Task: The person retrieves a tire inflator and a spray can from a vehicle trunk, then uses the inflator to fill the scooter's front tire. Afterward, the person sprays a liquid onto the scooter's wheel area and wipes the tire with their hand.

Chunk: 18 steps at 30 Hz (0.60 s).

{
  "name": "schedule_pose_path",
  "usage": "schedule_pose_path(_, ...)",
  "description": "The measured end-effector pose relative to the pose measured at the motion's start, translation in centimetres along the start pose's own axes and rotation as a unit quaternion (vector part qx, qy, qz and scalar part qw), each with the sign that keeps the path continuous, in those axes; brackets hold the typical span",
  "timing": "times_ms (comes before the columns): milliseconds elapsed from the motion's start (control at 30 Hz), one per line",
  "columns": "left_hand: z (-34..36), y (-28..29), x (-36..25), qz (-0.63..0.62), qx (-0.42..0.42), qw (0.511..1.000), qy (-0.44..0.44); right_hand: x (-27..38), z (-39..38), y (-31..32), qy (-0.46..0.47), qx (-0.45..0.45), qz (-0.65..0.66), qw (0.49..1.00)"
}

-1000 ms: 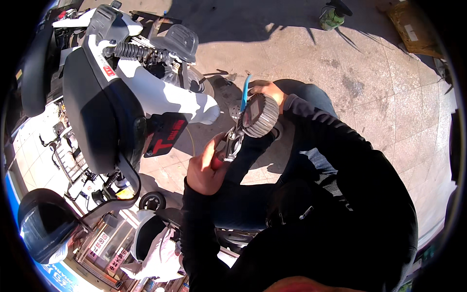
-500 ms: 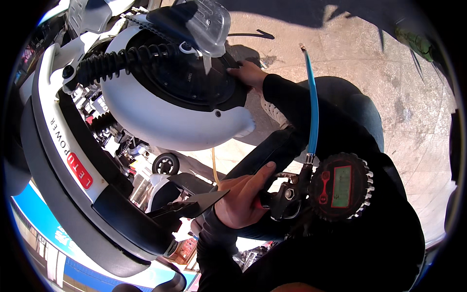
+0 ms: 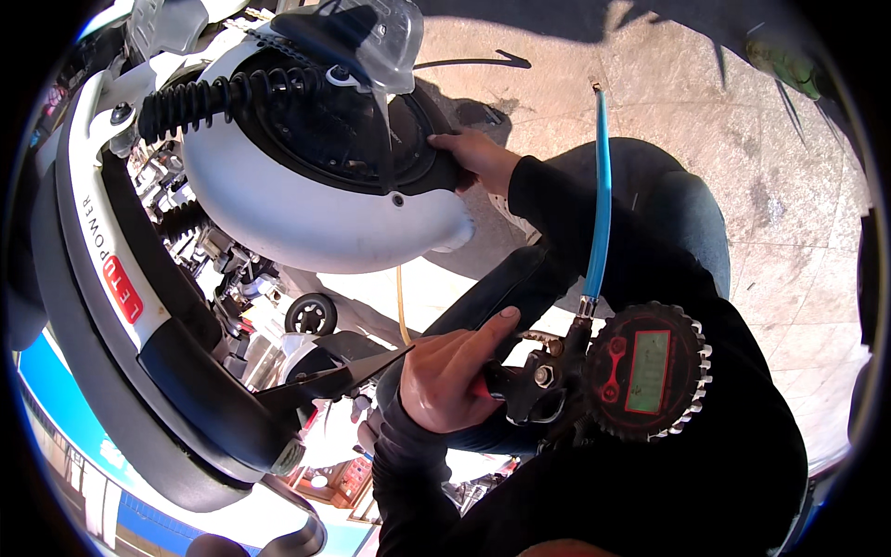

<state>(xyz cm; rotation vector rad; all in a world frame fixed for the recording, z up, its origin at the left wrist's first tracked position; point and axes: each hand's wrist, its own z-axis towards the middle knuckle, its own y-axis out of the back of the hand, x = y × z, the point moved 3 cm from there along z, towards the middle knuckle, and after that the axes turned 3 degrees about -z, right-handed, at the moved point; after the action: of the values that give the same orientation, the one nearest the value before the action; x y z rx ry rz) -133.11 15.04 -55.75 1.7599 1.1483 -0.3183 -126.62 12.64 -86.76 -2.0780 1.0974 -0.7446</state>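
Note:
My left hand [image 3: 445,382] is closed round the red and black handle of a tyre inflator [image 3: 546,379]. Its round digital gauge [image 3: 645,371] sits to the right of that hand, with a lit screen in a ribbed black rim. A blue hose [image 3: 601,195] rises from the inflator to a free brass end. Farther off, my right hand [image 3: 481,160] grips the black tyre [image 3: 445,167] of a scooter wheel at its near right edge, thumb on the side and fingers partly hidden behind. A white mudguard [image 3: 306,213] curves along the wheel.
The scooter's white and black body [image 3: 111,251] fills the left, with a black coil shock absorber [image 3: 213,102] by the wheel. A dark tapered plate [image 3: 357,371] juts close to my left hand. A small black wheel [image 3: 311,316] and yellowish hose [image 3: 402,306] lie behind. Paved floor [image 3: 742,139] spreads right.
The scooter and wheel have shifted slightly left and up in view. The gauge sits a little lower and its hose end slightly right. Both hands keep their grips.

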Motion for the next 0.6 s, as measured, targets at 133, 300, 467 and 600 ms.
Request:
schedule_pose_path(133,-0.8,-0.6,0.3,0.029,0.021,0.999,0.018,2.0,4.1,2.6,0.130,-0.200,0.058,0.969)
schedule_pose_path(300,-2.1,-1.0,1.6,0.032,0.004,0.999,0.025,0.9,-1.3,0.5,-0.024,0.040,0.050,0.998)
schedule_pose_path(467,-2.1,-1.1,0.8,0.041,0.013,0.999,0.026,1.1,1.9,-0.5,0.039,0.019,-0.001,0.999)
schedule_pose_path(600,-1.1,-1.6,0.4,0.052,0.035,0.998,0.014,2.5,5.0,4.3,0.196,-0.115,0.107,0.968)
